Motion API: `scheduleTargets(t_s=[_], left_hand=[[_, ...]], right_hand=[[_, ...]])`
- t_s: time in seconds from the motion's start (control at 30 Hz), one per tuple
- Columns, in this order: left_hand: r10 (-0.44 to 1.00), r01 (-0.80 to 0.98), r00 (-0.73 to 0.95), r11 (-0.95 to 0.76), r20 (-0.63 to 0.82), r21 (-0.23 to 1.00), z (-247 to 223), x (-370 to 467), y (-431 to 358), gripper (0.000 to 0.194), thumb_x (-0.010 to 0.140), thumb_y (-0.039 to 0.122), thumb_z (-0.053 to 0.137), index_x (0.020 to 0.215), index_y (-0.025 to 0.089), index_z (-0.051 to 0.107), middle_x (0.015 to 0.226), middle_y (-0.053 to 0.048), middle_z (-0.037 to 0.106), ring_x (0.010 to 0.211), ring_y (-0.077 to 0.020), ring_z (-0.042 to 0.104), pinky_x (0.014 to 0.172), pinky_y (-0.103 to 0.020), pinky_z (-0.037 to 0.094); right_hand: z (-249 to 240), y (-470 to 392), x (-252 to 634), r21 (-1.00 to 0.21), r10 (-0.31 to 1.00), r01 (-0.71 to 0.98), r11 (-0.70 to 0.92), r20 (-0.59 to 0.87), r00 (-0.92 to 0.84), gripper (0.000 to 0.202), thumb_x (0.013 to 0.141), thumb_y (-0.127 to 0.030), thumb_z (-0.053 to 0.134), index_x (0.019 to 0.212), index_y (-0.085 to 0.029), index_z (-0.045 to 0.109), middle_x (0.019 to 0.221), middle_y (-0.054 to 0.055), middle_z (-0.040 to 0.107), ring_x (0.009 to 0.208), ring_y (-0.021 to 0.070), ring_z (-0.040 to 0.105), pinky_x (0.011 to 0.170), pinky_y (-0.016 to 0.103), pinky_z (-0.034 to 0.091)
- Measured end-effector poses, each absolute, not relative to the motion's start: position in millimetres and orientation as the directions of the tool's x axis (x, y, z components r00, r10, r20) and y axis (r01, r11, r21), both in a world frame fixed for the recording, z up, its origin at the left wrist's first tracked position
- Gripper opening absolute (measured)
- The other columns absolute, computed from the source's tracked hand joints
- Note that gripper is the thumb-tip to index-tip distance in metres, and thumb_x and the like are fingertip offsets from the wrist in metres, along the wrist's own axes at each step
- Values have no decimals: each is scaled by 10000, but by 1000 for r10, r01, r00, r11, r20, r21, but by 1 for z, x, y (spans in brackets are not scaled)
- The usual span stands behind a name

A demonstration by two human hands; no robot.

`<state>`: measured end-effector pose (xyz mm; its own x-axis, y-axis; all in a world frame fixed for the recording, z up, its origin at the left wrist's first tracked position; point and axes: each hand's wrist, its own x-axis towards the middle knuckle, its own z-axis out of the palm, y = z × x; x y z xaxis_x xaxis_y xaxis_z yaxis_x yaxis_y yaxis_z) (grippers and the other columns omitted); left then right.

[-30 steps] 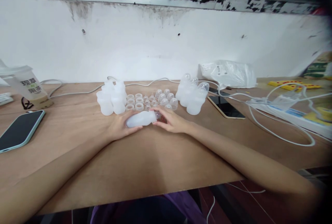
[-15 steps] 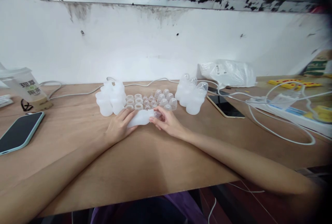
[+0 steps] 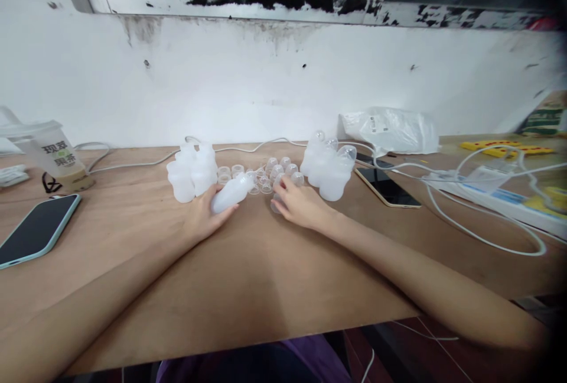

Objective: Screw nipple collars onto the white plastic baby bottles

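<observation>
My left hand (image 3: 204, 216) is closed around a small frosted white baby bottle (image 3: 231, 192), tilted with its top up and to the right. A clear teat seems to sit at its top, over the teats behind. My right hand (image 3: 297, 203) has its fingers curled around a clear dome cap (image 3: 275, 205), partly covered by the fingers, just above the table. Behind the hands are white rings (image 3: 238, 169), several clear teats (image 3: 264, 184) and several clear dome caps (image 3: 291, 169). White bottles (image 3: 204, 169) without caps stand at left; capped bottles (image 3: 332, 181) stand at right.
A drink cup (image 3: 66, 161) and a phone (image 3: 39, 229) lie to the left on the wooden table (image 3: 248, 288). On the right are another phone (image 3: 390, 187), a plastic bag (image 3: 392, 129), a power strip (image 3: 496, 200) and looping white cables (image 3: 482, 241).
My right hand has moved away from the bottle's top, slightly right. The bottle in my left hand has tilted, its top now pointing higher. The view has shifted slightly.
</observation>
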<state>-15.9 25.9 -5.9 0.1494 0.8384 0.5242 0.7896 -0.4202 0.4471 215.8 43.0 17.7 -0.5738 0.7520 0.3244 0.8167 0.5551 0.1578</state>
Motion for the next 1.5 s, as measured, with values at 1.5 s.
scheduleTargets(t_s=[1.5], left_hand=[[856,849,236,-412,460,330,-4,-11,22,478,711,533,444,1061,208,468,913,-36,619,767,-202,595,631,-280,439]], right_hand=[[-12,55,195,-910,909,-310,276,352,-222,214,690,-269,590,894,-267,527,1060,0,440,851,119,474,610,221,435]])
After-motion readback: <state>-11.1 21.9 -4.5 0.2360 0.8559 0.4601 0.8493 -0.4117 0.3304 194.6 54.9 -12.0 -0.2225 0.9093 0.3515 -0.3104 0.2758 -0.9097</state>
